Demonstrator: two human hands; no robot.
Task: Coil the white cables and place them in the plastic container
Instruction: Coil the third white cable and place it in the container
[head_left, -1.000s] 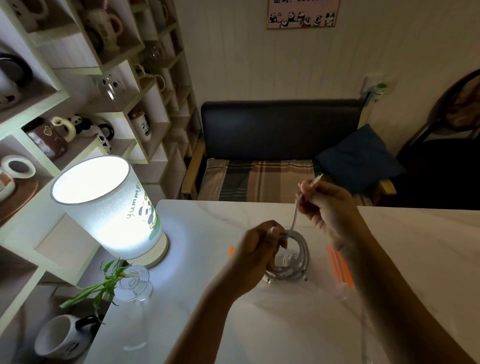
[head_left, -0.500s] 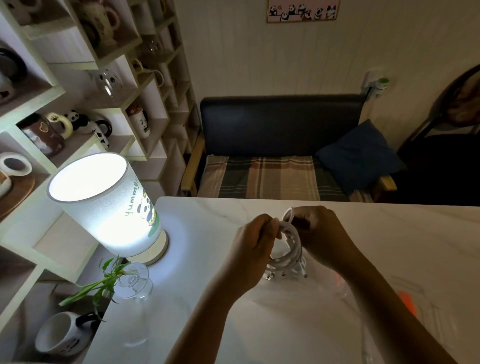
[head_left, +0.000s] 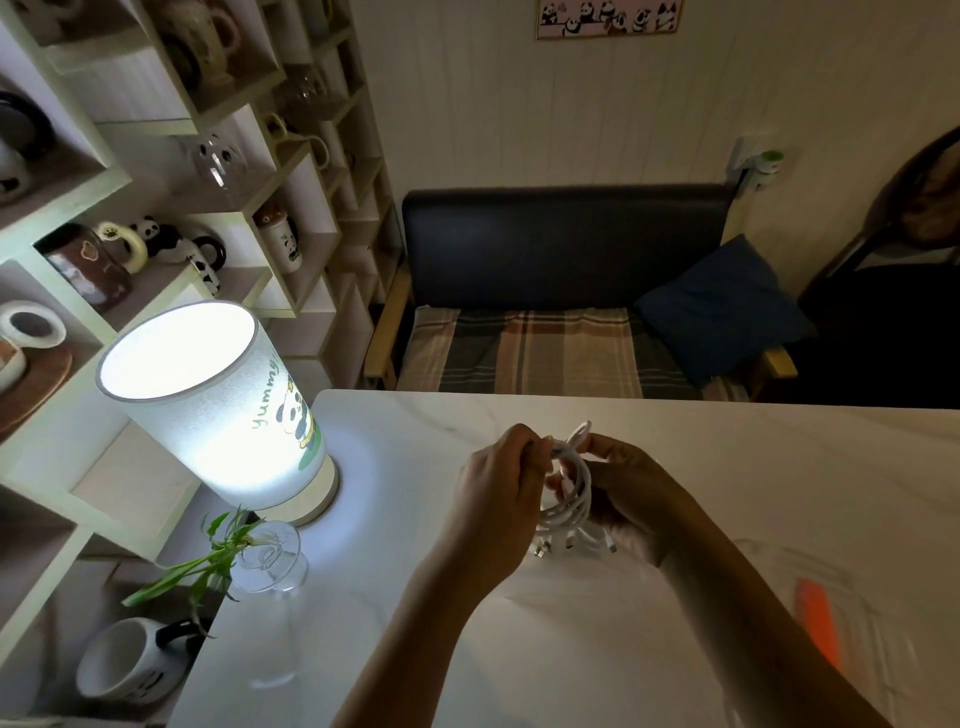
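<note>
— Where are the white cables (head_left: 569, 493) right now?

— Between my two hands, above the surface (head_left: 727, 457), to the right of the lit lamp (head_left: 218, 410). They're bundled in loops, with a few plug ends dangling underneath.

— How are you holding them?

— My left hand (head_left: 498, 499) pinches the top of the bundle. My right hand (head_left: 631, 491) curls around the loops from the other side.

— And the plastic container (head_left: 831, 623)?

— Farther right of the lamp, near the surface's edge; it's blurred, with an orange strip.

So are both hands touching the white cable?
Touching. The head view shows the left hand pinching the top of the coiled white cable, and the right hand gripping its other side.
</note>
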